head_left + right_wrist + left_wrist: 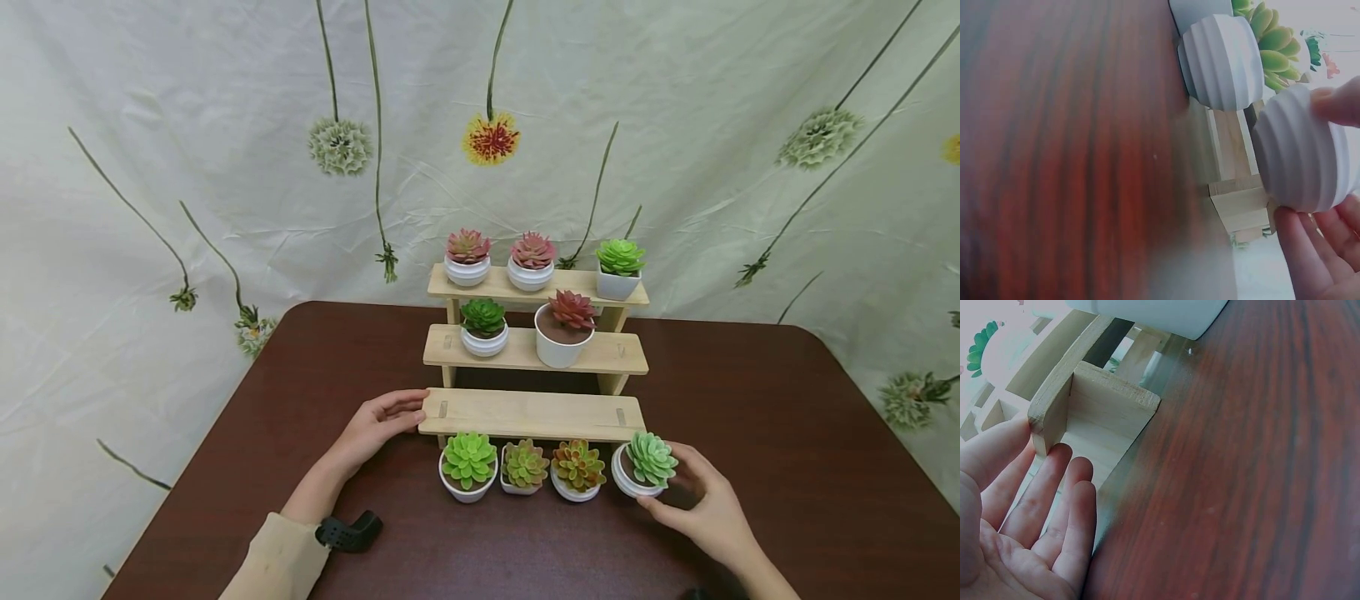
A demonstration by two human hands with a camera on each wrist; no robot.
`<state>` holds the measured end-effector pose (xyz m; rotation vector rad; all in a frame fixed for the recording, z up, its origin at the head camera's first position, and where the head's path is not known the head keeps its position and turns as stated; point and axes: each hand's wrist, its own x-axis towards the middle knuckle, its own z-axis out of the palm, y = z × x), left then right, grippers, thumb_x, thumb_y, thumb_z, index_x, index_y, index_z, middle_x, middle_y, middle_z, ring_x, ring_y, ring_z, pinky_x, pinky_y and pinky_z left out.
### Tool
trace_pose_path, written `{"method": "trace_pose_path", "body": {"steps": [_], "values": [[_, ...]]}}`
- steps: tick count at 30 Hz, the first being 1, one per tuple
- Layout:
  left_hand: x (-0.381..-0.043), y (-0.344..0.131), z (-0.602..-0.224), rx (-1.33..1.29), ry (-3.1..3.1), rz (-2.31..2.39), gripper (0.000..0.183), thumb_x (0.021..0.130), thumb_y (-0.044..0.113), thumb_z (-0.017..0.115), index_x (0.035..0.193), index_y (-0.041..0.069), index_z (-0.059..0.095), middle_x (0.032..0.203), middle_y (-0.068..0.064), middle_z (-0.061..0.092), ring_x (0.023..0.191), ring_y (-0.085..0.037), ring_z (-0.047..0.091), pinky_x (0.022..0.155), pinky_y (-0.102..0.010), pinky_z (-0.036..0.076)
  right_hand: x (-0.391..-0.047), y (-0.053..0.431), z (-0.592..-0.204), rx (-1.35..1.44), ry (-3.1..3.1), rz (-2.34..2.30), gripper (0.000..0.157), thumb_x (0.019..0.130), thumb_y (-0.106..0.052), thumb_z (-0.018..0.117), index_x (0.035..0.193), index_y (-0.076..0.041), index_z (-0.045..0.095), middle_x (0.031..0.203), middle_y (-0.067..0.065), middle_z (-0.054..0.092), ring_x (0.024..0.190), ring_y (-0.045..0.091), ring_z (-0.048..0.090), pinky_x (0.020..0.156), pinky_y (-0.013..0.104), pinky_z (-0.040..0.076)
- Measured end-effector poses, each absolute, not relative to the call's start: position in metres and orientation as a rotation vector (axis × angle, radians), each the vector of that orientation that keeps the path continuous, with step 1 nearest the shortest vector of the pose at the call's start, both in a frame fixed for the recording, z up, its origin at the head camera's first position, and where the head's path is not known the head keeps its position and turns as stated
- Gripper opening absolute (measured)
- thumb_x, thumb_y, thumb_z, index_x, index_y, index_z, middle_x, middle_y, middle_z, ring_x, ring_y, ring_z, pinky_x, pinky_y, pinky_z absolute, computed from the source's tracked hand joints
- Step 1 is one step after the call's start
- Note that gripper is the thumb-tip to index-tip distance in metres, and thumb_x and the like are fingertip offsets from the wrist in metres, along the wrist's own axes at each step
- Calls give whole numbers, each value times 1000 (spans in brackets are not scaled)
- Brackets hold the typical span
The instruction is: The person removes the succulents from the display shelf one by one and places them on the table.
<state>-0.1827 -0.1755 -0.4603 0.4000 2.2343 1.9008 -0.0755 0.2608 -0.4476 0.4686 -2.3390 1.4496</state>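
Note:
A pale green succulent in a ribbed white pot [628,477] is held in my right hand [708,506] at the right front corner of the wooden stand. In the right wrist view, the thumb lies on one side of that pot [1304,153] and the fingers on the other. My left hand [381,425] pinches the left end of the stand's bottom step [532,414]. The left wrist view has the thumb and a fingertip at the corner of the board [1054,419]. This bottom step bears no pots.
Before the stand, a bright green succulent [468,460], a small reddish-green one [525,463] and an orange-green one [578,465] line up. The middle step [517,354] bears two potted succulents, the top step [573,286] three. Behind the dark table [750,400] hangs a flowered cloth [675,167].

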Motion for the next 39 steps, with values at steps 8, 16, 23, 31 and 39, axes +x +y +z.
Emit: {"method": "trace_pose_path", "body": {"steps": [8, 16, 23, 31, 39], "values": [[-184, -175, -461, 386, 2238, 1888, 44, 89, 20, 67, 128, 2, 56, 128, -17, 55, 104, -13, 59, 82, -29, 51, -76, 262, -456, 507, -2360, 1433, 65, 58, 10, 84, 117, 1, 58, 114, -2, 56, 102, 0, 55, 78, 13, 48], [-183, -175, -459, 385, 2237, 1890, 44, 89, 20, 67, 127, 2, 57, 130, -15, 54, 105, -13, 59, 82, -28, 51, -77, 262, -460, 475, -2434, 1412, 61, 61, 4, 85, 116, -4, 59, 112, -3, 56, 102, -1, 53, 77, 13, 48], [-183, -175, -459, 398, 2234, 1892, 44, 89, 20, 67, 128, 2, 56, 130, -15, 54, 106, -13, 58, 82, -28, 51, -78, 262, -463, 470, -2472, 1398, 60, 61, 2, 85, 115, -2, 59, 113, -7, 55, 102, -2, 52, 77, 13, 48], [-183, -175, -458, 398, 2220, 1906, 45, 89, 19, 67, 128, 2, 56, 128, -17, 55, 104, -12, 59, 82, -29, 51, -79, 262, -463, 458, -2496, 1407, 60, 63, 0, 85, 116, -3, 58, 113, -5, 55, 103, -3, 52, 78, 14, 48], [-182, -175, -459, 398, 2228, 1903, 44, 88, 19, 67, 128, 2, 56, 128, -16, 55, 104, -13, 59, 81, -29, 51, -79, 263, -457, 464, -2552, 1360, 58, 65, -6, 86, 116, -5, 59, 110, 0, 58, 100, -2, 54, 78, 15, 49]]}}
